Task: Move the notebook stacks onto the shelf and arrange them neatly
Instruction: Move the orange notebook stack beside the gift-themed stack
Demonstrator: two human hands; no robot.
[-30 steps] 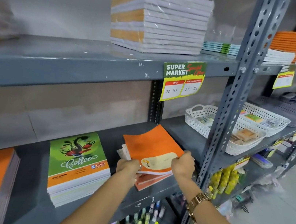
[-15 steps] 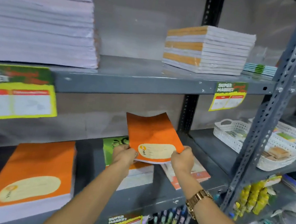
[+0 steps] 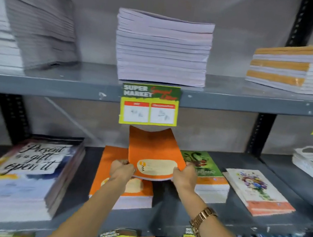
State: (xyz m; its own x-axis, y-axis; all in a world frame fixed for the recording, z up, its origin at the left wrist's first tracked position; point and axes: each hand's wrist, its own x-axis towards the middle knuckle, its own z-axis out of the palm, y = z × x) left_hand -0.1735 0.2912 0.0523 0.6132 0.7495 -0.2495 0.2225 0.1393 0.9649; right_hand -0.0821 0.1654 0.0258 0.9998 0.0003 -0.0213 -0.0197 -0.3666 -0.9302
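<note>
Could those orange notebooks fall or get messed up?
Maybe. Both hands, left hand and right hand, pinch only the near edge of the orange notebooks, so the far end bends and loose ones could slide out. That raised far end sits close under the price tag and might knock it. They could also land crooked on the orange stack below.

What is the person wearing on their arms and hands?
Both forearms are bare, with no sleeves or gloves in view. The right wrist carries a gold-coloured metal watch with a link bracelet. The left hand seems to have a thin ring on one finger; the right hand shows none.
</note>
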